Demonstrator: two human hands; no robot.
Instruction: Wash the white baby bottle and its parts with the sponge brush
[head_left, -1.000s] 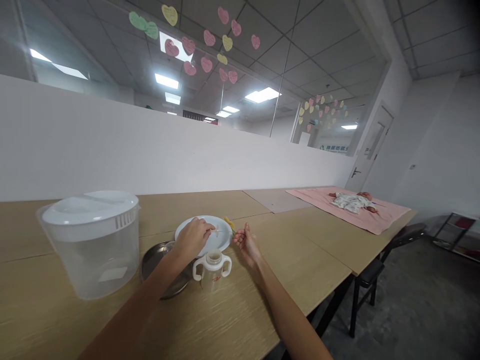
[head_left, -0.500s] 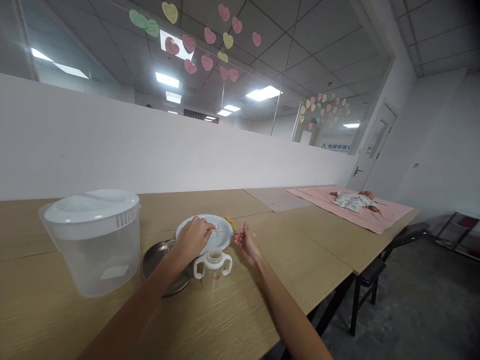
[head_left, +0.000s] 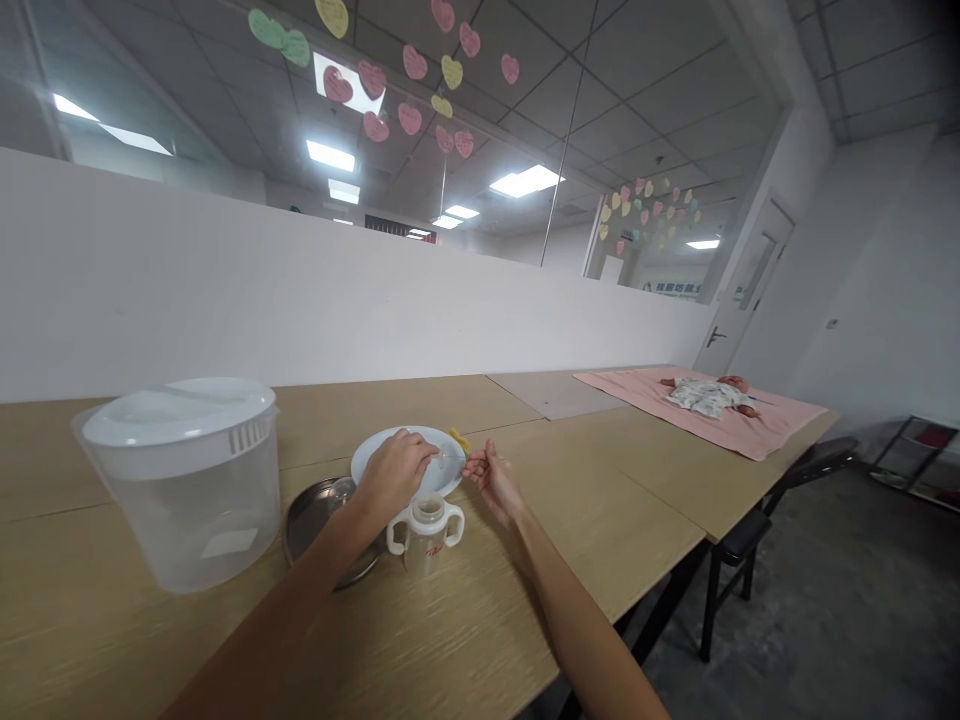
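- Our left hand (head_left: pixel 399 466) pinches a small clear piece (head_left: pixel 442 456) over the white plate (head_left: pixel 365 456).
- Our right hand (head_left: pixel 492 480) curls beside it; we cannot tell its grip.
- We should pinch lightly, clear of the bottle (head_left: pixel 426 551).

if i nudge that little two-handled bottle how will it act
The bottle looks like rigid plastic, so it probably keeps its shape. Standing upright, it may tip if pushed near the top. Its handles stick out on both sides and would likely hinder rolling.
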